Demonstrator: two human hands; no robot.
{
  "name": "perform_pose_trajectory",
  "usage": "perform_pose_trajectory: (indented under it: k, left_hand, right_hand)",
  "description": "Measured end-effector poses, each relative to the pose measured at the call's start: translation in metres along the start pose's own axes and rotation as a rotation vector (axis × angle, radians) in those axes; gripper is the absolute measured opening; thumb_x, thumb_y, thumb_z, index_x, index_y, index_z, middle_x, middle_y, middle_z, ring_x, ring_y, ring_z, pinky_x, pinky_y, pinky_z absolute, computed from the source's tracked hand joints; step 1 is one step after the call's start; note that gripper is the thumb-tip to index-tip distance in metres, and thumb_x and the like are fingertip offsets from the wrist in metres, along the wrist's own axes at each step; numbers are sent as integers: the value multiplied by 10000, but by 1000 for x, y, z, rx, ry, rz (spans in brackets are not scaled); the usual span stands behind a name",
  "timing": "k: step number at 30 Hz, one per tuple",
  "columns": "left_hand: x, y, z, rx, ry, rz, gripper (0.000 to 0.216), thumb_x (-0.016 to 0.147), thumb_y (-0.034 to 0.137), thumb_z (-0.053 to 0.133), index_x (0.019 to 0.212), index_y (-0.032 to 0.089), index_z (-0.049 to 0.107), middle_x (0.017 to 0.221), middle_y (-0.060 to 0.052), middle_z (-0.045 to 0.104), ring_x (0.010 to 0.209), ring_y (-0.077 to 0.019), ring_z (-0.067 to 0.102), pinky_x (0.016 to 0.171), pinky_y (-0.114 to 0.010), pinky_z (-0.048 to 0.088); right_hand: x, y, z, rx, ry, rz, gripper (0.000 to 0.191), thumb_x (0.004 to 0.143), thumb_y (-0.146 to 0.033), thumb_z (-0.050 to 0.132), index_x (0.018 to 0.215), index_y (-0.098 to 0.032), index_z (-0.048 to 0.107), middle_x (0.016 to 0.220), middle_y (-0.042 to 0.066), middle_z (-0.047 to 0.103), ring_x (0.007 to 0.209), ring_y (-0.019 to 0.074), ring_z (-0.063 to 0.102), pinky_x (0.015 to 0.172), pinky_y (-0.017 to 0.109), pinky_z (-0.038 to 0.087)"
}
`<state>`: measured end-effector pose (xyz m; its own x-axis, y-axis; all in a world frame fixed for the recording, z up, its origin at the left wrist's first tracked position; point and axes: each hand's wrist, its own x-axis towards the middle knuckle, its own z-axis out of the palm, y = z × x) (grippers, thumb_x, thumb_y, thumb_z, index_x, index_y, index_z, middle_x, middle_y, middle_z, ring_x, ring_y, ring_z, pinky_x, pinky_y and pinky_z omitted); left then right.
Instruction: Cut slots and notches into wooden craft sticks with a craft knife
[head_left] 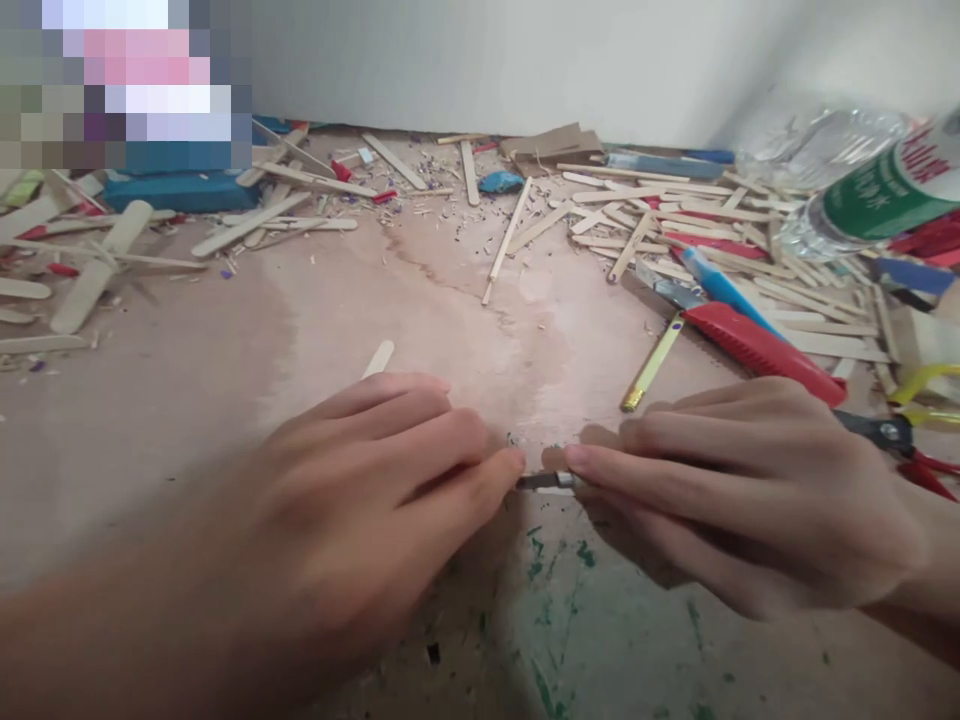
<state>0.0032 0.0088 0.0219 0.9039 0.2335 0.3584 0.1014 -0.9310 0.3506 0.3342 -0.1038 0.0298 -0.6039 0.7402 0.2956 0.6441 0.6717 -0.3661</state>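
Head view, left to right: loose craft sticks [97,270] are scattered far left; the left hand [375,480] is laid flat over a stick [379,358], fingers narrowed toward a small blade [546,481] pinched in the right hand [750,480] at near centre. A pencil [651,365] and red cutter [761,350] lie right. Cutting is judged to be in progress; whether the stick is severed cannot be told
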Motion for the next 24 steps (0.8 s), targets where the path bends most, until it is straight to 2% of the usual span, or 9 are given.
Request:
perform_pose_trajectory:
  k: [3,9,14,17,19,24]
  left_hand:
    - [2,1,-3,-11,-48,-21,316,1358,114,526,1520,267,750,1351,5,945,1113,-204,828,1143,-370,647]
    - [0,3,-4,-46,-29,-121,302,1393,180,546,1265,319,782,1197,70,918,1126,-162,851,1197,-321,593]
    - [-1,-5,-2,-62,-19,5,175,1326,131,625,1344,241,759,1180,10,866,1056,-198,785,1161,-351,590]
    - [0,-5,-3,9,90,-88,201,1338,190,594,1243,281,747,1095,17,844,1010,-218,773,1054,-370,596]
    - [2,-3,-3,48,86,-104,232,1334,185,599,1189,290,746,1068,28,855,975,-213,775,1021,-378,583]
    - [0,-2,-1,15,93,-121,221,1287,99,654,1265,271,791,1139,40,878,982,-182,756,1042,-364,557]
  right_hand:
    - [-2,0,-1,7,1,-26,357,1237,-86,723,1588,-150,750,1019,20,864,677,166,647,595,382,533]
    - [0,-1,-1,-83,-8,-69,303,1281,-110,681,1578,-134,737,988,3,850,682,151,639,596,393,498]
    - [0,-1,2,-119,8,-91,257,1299,-139,683,1547,-106,740,984,1,829,668,155,631,578,401,495]
    - [-1,-1,0,-111,1,-105,265,1301,-134,678,1554,-85,739,983,3,819,679,160,615,578,395,494]
    - [-2,-2,-1,-98,-4,-103,276,1293,-115,673,1558,-81,738,975,4,802,689,168,616,581,393,500]
    - [-4,-2,-2,-73,-10,-54,302,1266,-101,673,1559,-106,746,1042,35,862,672,181,645,566,416,505]
